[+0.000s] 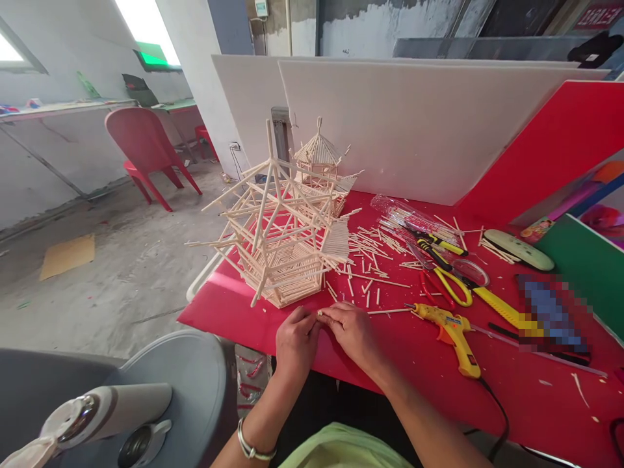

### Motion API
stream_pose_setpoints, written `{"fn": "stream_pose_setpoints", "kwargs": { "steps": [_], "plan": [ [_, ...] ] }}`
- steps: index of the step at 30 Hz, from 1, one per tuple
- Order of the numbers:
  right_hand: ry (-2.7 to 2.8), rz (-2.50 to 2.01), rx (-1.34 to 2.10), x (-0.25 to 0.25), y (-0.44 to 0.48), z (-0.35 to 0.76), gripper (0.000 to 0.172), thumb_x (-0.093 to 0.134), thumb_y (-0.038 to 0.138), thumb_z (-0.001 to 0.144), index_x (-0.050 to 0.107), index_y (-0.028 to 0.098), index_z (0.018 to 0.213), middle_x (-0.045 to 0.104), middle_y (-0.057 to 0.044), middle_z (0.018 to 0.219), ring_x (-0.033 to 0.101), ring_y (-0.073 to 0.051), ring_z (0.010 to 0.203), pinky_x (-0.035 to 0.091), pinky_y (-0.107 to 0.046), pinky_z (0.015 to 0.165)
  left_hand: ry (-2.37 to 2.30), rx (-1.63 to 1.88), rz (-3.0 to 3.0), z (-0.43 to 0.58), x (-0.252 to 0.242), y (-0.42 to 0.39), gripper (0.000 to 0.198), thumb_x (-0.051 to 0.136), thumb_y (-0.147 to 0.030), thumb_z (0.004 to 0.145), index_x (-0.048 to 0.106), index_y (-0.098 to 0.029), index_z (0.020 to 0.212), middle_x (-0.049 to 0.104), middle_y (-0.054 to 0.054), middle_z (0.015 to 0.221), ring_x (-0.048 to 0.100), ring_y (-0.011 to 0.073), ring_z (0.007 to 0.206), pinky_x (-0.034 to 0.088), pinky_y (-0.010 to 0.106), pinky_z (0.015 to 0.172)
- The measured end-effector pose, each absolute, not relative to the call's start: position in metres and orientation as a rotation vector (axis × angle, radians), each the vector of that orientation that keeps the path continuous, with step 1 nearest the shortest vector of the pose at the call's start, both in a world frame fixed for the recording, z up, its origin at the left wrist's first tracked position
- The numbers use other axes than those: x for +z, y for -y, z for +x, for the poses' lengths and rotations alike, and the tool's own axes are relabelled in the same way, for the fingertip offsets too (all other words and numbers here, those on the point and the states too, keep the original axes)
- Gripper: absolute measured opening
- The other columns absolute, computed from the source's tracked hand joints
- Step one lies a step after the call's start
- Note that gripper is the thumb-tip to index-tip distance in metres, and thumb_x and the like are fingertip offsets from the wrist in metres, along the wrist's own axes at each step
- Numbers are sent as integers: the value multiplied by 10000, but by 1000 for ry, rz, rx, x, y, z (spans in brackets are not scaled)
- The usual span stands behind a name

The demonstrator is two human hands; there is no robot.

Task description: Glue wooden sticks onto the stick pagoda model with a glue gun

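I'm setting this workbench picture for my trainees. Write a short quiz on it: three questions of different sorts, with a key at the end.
1. Multiple choice: which of these lies nearest the right hand?
A) the red plastic chair
B) the hot glue gun
C) the white bottle

2. True or false: the smaller stick pavilion stands behind the larger stick pavilion.

3. Short answer: what shows between the fingertips of the right hand and the left hand?

Key:
1. B
2. True
3. A small pale piece, too small to identify with certainty.
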State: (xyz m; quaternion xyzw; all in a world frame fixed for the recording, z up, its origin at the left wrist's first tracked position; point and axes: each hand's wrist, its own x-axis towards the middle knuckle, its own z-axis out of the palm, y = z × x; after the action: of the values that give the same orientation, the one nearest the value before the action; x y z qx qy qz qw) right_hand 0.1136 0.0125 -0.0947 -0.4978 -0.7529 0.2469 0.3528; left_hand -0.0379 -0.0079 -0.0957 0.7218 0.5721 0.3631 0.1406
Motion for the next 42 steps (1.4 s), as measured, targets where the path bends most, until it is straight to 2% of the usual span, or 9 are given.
{"fn": "stream_pose_setpoints", "kwargs": {
  "steps": [7, 15, 21, 25, 26, 28, 32, 36, 42],
  "plan": [
    [1948, -1272, 652, -97, -12, 114, 232, 521, 324, 972, 742, 253, 971, 723, -36, 881, 642, -171, 840, 505, -299, 793, -1653, 1042, 2086, -37, -96, 8, 246, 552, -226, 913, 733, -181, 753, 631, 46, 749, 613, 144, 651, 432, 229, 600],
    [1905, -1248, 638, -86, -13, 107, 198, 502, 324, 968, 681, 239, 959, 689, -39, 913, 644, -163, 868, 502, -273, 774, -1521, 1174, 1838, -37, -79, 6, 239, 550, -136, 853, 722, -182, 693, 615, 36, 706, 604, 146, 632, 454, 237, 600],
    [1891, -1485, 643, -72, -27, 121, 237, 493, 378, 959, 652, 226, 871, 716, -13, 826, 657, -154, 747, 454, -235, 648, -1447, 1222, 1497, -35, -74, -1, 180, 669, -299, 808, 755, -185, 699, 663, 45, 703, 615, 154, 588, 482, 247, 549],
    [1856, -1744, 533, -70, -52, 129, 219, 536, 357, 921, 679, 219, 831, 713, -28, 776, 645, -177, 721, 390, -255, 609, -1371, 1245, 980, -33, -67, 3, 304, 721, -454, 755, 707, -153, 710, 566, -11, 483, 467, 95, 350, 362, 204, 349],
    [1863, -1777, 512, -69, -57, 130, 205, 558, 353, 906, 685, 221, 813, 708, -26, 768, 642, -176, 723, 382, -255, 609, -1316, 1249, 868, -32, -61, 5, 340, 731, -486, 740, 689, -150, 714, 557, -19, 464, 436, 83, 318, 321, 194, 317],
    [1876, -1804, 478, -69, -63, 131, 190, 581, 374, 891, 702, 231, 856, 710, -29, 825, 643, -174, 762, 385, -254, 626, -1195, 1286, 725, -31, -46, 8, 373, 754, -510, 715, 647, -153, 713, 620, 0, 543, 472, 83, 334, 329, 183, 304],
    [1863, -1774, 440, -63, -52, 140, 338, 532, 488, 917, 683, 235, 1081, 694, -70, 1072, 652, -200, 871, 438, -291, 701, -1047, 1263, 599, -30, -12, 8, 371, 872, -411, 601, 655, -130, 709, 638, 7, 582, 544, 83, 421, 413, 159, 346],
    [1889, -1650, 491, -52, -26, 147, 313, 488, 472, 946, 699, 246, 995, 709, -40, 993, 666, -185, 843, 477, -294, 724, -926, 1216, 415, -25, 7, -3, 384, 917, -339, 539, 673, -114, 731, 624, -8, 575, 511, 49, 406, 387, 123, 321],
    [1861, -1407, 571, -35, -16, 141, 267, 486, 413, 964, 695, 251, 995, 711, -29, 958, 665, -169, 824, 484, -275, 714, -869, 1313, 226, -10, 5, -19, 317, 883, -294, 621, 645, -120, 739, 621, -21, 588, 503, 30, 402, 364, 98, 311]
  ]
}}
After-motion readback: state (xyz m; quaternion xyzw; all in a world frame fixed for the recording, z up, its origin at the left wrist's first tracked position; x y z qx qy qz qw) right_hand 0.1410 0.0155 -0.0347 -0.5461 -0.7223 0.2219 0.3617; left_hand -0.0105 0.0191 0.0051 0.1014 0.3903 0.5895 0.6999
